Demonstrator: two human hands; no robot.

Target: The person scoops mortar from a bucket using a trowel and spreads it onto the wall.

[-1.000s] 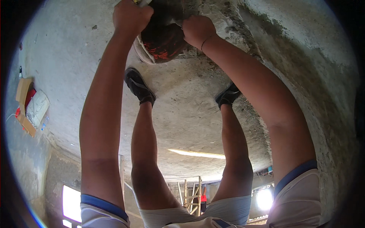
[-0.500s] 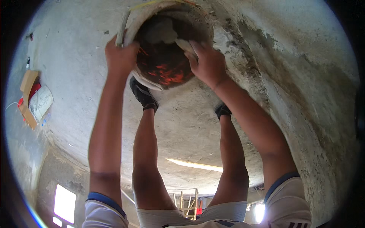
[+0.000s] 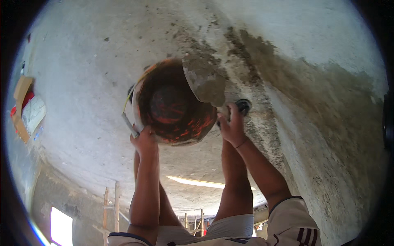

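I grip the grey sleeve of the yellow handle on a round bucket (image 3: 168, 106) with my left hand (image 3: 143, 139), closed at the bucket's near left side. The bucket's dark inside is streaked reddish orange and looks mostly empty of material. My right hand (image 3: 231, 127) is closed on the handle of a trowel, just right of the bucket. The trowel's mortar-caked blade (image 3: 204, 80) points forward over the bucket's right rim. My feet, in dark footwear, are partly hidden on either side of the bucket.
The concrete floor (image 3: 94, 106) has a rough, darker damp strip (image 3: 312, 86) running along the right. At the far left lie torn cardboard (image 3: 21, 94) and a whitish bag (image 3: 33, 112). Wooden frames (image 3: 111, 205) and a bright opening (image 3: 61, 225) show along the lower edge.
Both hands and the bucket have moved down in the picture, nearer my body. The bucket's whole opening now shows, and the trowel blade has swung onto its right rim.
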